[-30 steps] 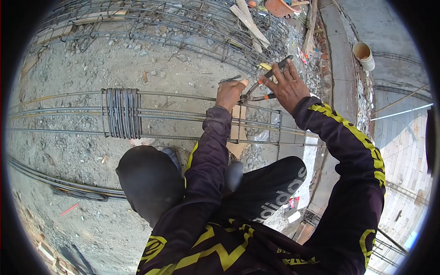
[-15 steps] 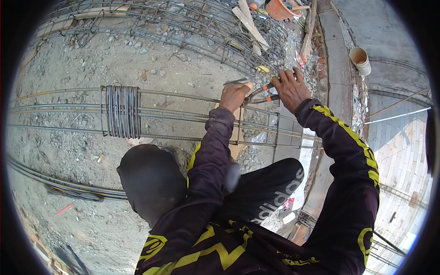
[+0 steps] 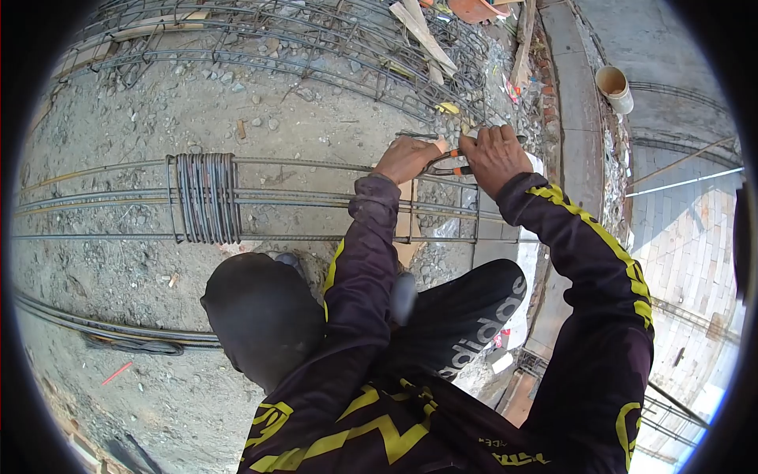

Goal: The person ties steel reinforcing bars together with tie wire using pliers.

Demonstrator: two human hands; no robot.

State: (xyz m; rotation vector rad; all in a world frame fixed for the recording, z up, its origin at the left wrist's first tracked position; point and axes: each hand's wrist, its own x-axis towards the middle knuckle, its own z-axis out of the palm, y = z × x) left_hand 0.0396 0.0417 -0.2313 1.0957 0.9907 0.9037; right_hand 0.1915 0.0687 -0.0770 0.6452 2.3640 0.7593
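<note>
My right hand is closed round the orange-and-black handles of a pair of pliers. The jaws of the pliers point left, to the top bar of a long rebar cage. My left hand is closed at that same bar, beside the jaws, and dark wire ends stick out just above its fingers. Its fingers hide what they grip. Farther left, a tight bundle of steel stirrups surrounds the bars.
More rebar cages lie across the top, with a wooden board on them. A bucket stands at the upper right by a concrete kerb. Loose bars lie at lower left, and my knee is below the cage.
The handles of the pliers have come closer together as my right hand closed and moved slightly left and down. The whole view has shifted a little.
</note>
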